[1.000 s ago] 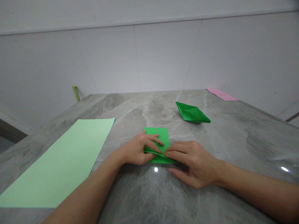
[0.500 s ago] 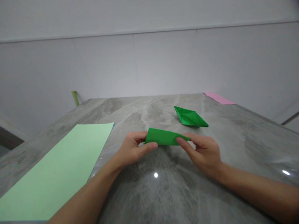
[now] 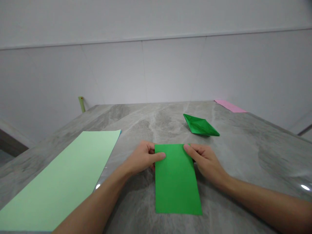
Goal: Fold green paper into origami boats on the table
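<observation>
A green sheet of paper (image 3: 177,185), a tall rectangle, hangs toward me between both hands. At its upper left corner my left hand (image 3: 143,158) pinches it, thumb on the front face and fingers behind. My right hand (image 3: 204,162) grips the upper right corner the same way, its thumb tip at the top edge. Beyond the right hand a folded green paper boat (image 3: 201,126) rests on the table, pointed at both ends. Whether the held sheet has a second layer behind it cannot be made out.
Pale green paper (image 3: 63,175) lies on the left of the grey marbled table (image 3: 151,120), with a bluish edge showing under it. Pink paper (image 3: 231,106) lies at the far right edge. A white wall (image 3: 170,71) stands behind, with a yellow-green strip (image 3: 82,104) at left.
The green paper has turned from a short, foreshortened strip to a tall rectangle facing me, its lower end now toward me. Both hands keep hold; the right has moved slightly inward.
</observation>
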`<state>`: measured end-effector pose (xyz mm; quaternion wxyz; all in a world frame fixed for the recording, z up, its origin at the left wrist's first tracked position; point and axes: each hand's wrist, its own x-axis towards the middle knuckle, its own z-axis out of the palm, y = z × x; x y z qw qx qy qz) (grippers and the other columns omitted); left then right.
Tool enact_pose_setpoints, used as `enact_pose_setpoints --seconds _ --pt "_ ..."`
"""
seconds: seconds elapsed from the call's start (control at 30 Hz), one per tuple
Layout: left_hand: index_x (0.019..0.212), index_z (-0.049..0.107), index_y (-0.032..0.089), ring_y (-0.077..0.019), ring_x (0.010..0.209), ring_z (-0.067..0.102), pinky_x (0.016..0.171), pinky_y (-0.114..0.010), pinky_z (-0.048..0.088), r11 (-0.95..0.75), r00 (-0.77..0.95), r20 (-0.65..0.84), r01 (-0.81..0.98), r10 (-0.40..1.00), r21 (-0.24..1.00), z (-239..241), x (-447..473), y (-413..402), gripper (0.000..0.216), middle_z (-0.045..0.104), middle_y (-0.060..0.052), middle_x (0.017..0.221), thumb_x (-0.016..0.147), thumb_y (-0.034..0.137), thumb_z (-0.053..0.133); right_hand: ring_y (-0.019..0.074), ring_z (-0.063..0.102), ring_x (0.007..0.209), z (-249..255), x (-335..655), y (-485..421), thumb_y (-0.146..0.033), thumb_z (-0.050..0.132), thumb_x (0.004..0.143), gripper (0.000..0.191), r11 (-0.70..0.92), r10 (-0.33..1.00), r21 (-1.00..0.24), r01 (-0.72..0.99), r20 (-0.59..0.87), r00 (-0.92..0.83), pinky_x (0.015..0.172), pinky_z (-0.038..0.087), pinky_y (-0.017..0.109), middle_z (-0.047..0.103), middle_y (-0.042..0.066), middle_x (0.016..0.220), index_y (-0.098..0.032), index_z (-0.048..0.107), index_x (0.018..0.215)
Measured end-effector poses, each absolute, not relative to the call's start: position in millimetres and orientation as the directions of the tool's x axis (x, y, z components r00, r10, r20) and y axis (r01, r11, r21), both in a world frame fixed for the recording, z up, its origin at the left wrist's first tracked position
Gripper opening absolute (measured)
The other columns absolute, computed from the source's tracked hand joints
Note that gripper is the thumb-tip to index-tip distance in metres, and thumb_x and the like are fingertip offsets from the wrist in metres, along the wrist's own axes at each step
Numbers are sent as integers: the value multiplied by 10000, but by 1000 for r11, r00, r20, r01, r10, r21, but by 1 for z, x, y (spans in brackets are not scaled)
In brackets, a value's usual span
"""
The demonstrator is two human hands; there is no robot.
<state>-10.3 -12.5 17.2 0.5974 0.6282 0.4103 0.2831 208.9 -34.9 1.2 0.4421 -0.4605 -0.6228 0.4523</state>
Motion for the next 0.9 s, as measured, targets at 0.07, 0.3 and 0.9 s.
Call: enact_pose_setpoints --seconds 0.07,0.3,0.9 --pt "703 670 114 -116 499 533 494 -229 420 17 504 -135 231 853 973 16 -11 -12 347 602 -11 583 721 456 725 89 326 481 -2 208 -35 -639 526 838 544 161 964 -969 186 113 -241 429 260 226 351 -41 527 -191 416 551" --pt "703 699 119 -109 503 491 491 -223 363 -21 505 -145 308 851 951 19 -11 -12 289 588 2 578 739 406 691 82 321 461 -9 207 -34 -605 548 848 495 161 960 -968 195 108 -257 406 242 214 359 -52 523 -183 470 602" --pt "689 700 141 -92 515 434 484 -198 309 -113 600 -80 277 796 954 20 -6 -18 312 558 15 563 792 429 635 91 328 487 -7 203 -39 -509 495 898 483 345 892 -879 329 197 -407 454 260 228 327 -51 516 -191 404 545"
